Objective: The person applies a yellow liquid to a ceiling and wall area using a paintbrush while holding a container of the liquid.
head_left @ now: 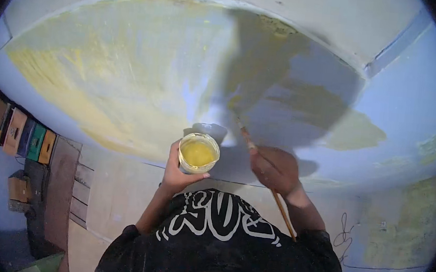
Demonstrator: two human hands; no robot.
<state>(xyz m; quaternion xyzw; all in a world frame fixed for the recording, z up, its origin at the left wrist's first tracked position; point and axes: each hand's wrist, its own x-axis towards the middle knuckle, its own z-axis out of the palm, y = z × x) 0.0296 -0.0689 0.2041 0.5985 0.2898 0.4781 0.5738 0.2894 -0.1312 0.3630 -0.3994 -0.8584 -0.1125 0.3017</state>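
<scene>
My left hand [175,176] is wrapped round a clear round tub of yellow paint [198,154], held upright in front of my chest. My right hand [278,169] grips a long-handled paintbrush [246,136], its wooden handle running back past my wrist. The bristles point up at a pale blue wall [129,75] streaked with yellow paint. Whether they touch the surface I cannot tell. Yellow is thickest on the left part of the wall, with patchy strokes on the right. A large dark shadow covers the wall's right half around the brush.
Several coloured crates [35,142] stand in a row at the far left. Below them is a small cardboard box [19,189] beside a brown board [61,194]. A thin cord [343,237] runs along the right side. A pale ledge [394,48] slants at the upper right.
</scene>
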